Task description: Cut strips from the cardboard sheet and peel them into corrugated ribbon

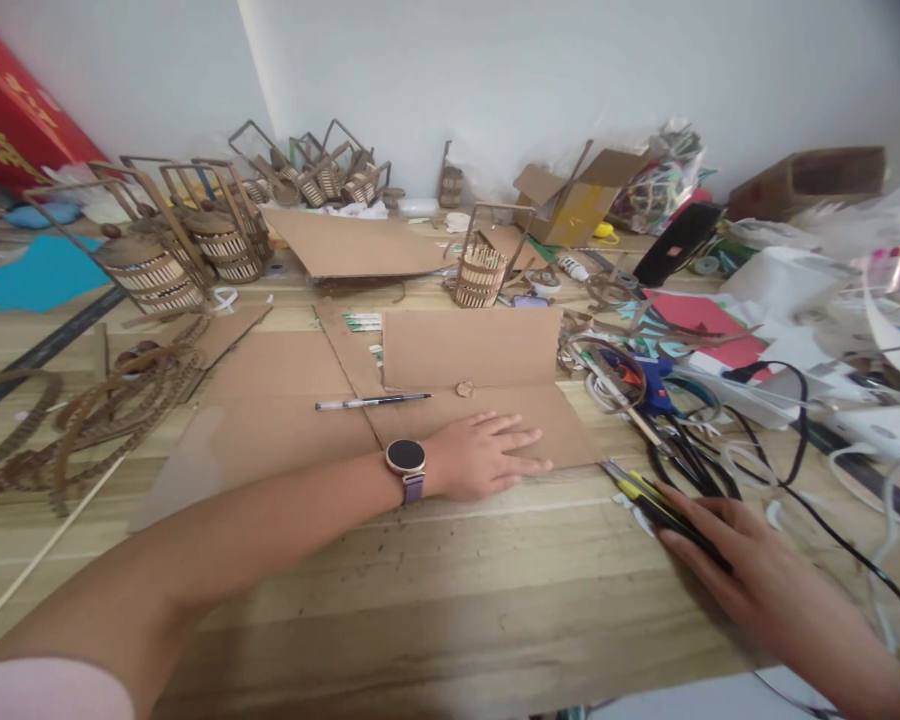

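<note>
The left hand (487, 455) lies flat and released, palm down, pinning the folded cardboard sheet (471, 385) at the middle of the worktop (435, 590). The right hand (735, 555) grasps a yellow-and-black utility knife (649, 495) near the right edge. Cutting well probably means keeping the flat palm firm and its fingers clear of the blade's line. A pen (373, 402) lies beside the sheet.

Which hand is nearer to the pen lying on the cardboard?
Left. The left hand rests flat on the cardboard just right of the pen; the right hand is far right, on a yellow-black tool.
</note>
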Tool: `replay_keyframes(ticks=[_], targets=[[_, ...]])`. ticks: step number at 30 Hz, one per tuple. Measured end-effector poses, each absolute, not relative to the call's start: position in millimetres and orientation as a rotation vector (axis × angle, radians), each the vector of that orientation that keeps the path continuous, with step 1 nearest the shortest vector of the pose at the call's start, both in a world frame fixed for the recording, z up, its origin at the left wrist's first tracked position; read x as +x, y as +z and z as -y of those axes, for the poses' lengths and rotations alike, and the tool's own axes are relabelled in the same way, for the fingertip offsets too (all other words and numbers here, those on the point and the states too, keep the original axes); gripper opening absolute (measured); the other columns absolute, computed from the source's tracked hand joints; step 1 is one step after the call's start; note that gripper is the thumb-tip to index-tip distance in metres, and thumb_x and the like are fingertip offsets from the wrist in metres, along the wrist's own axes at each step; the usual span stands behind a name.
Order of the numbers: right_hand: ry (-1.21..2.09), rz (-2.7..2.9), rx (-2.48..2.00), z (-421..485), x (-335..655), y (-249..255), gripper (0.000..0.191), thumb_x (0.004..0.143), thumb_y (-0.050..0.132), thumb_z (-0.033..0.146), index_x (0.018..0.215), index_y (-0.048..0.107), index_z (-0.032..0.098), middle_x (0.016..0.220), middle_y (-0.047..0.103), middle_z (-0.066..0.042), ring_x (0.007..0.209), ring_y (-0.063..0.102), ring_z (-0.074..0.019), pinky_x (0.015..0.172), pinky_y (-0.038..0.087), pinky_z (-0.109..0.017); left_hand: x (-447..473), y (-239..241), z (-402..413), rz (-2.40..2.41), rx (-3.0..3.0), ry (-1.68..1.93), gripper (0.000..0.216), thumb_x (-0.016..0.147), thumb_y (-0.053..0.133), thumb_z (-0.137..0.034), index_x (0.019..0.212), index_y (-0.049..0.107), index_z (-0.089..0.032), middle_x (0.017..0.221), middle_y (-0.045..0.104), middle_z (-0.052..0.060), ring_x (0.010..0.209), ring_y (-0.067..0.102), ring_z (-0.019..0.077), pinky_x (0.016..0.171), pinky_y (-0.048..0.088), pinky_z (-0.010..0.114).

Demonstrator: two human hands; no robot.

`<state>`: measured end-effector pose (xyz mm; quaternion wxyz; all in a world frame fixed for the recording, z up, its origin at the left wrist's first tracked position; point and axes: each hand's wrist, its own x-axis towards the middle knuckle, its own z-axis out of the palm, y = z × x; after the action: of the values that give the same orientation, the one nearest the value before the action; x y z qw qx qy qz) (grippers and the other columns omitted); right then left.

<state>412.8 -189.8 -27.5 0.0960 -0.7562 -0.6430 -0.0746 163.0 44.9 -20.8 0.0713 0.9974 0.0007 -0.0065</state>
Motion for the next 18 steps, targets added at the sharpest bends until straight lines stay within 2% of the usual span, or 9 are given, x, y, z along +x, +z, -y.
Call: replay_keyframes(ticks=[5, 12, 18], targets=[[-0.066, 1.807, -2.340, 178.4, 415.7, -32.0, 0.064, 0.093, 0.034, 0.057, 0.131, 0.062, 0.014, 0.102, 0.064, -0.014, 0.084, 0.071, -0.0255, 0.077, 0.059, -0.040, 167.0, -22.2, -42.9, -0.060, 2.987, -0.005, 0.047, 0.104, 0.034, -0.038, 0.151, 0.037, -0.031, 0.162, 0.026, 0.002, 0.150, 0.021, 0.0265, 0.121, 0.020, 0.045], [-0.198, 1.883, -2.266, 183.0, 417.5, -34.4, 0.065, 0.093, 0.032, 0.059, 0.125, 0.066, 0.014, 0.099, 0.065, -0.014, 0.077, 0.071, -0.0242, 0.069, 0.060, -0.035, 166.2, -20.1, -41.8, -0.083, 2.992, -0.038, 0.046, 0.104, 0.033, -0.037, 0.150, 0.038, -0.033, 0.162, 0.026, 0.001, 0.150, 0.021, 0.0266, 0.121, 0.020, 0.044], [-0.167, 1.856, -2.289, 177.9, 411.1, -31.7, 0.062, 0.092, 0.036, 0.058, 0.126, 0.065, 0.015, 0.099, 0.065, -0.013, 0.079, 0.071, -0.0251, 0.071, 0.061, -0.038, 166.1, -20.5, -41.6, -0.076, 2.977, -0.007, 0.045, 0.104, 0.036, -0.035, 0.149, 0.041, -0.032, 0.161, 0.028, 0.002, 0.149, 0.023, 0.0265, 0.121, 0.021, 0.044]])
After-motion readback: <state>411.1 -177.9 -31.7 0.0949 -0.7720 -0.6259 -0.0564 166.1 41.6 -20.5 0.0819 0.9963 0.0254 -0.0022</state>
